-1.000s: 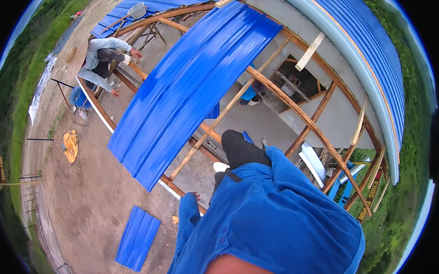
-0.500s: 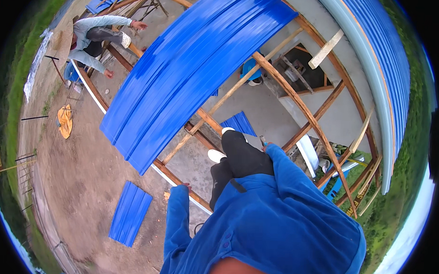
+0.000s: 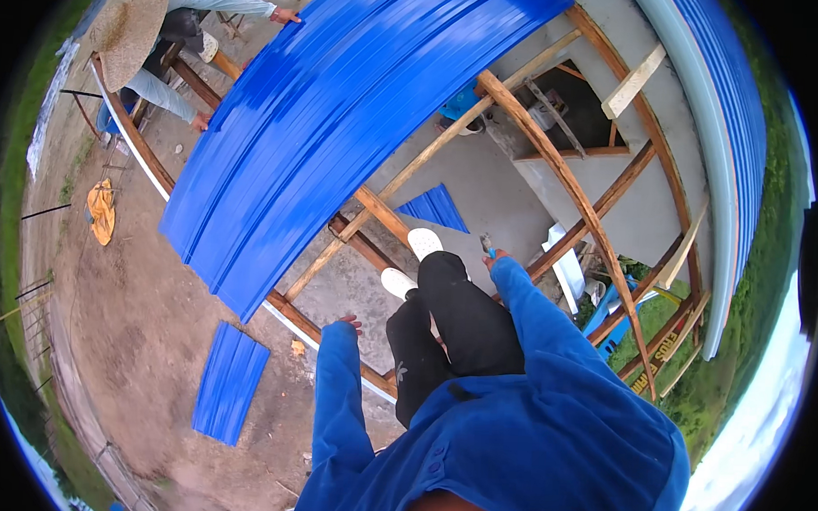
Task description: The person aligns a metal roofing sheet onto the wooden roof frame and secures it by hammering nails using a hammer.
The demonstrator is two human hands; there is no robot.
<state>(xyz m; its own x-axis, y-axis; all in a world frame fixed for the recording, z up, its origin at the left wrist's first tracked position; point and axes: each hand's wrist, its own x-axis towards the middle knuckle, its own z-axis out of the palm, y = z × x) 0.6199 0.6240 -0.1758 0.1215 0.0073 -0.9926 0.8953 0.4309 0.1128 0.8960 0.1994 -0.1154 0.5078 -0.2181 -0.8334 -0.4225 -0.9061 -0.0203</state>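
My left hand (image 3: pixel 352 324) shows past its blue sleeve, fingers apart and holding nothing, next to the white-edged wooden beam (image 3: pixel 309 329). In my right hand (image 3: pixel 494 258) is a small hand tool (image 3: pixel 487 243) with a grey metal end and what looks like a blue grip; its exact kind is too small to tell. Ahead of my white shoes, a long ribbed blue roofing sheet (image 3: pixel 341 136) lies across the wooden roof frame. At its far left edge another person (image 3: pixel 124 38) in a straw hat and pale sleeves has both hands on or by the sheet.
Open gaps lie between the rafters (image 3: pixel 556 180), with concrete floor below. A second person (image 3: pixel 464 104) in blue is down there, near a cut blue sheet (image 3: pixel 435 209). Another blue piece (image 3: pixel 231 383) lies on the dirt at left. A finished blue roof (image 3: pixel 725 95) curves along the right.
The other person has leaned closer, bringing both hands to the roofing sheet. My left hand has come off the beam edge, its fingers apart. My view has shifted slightly.
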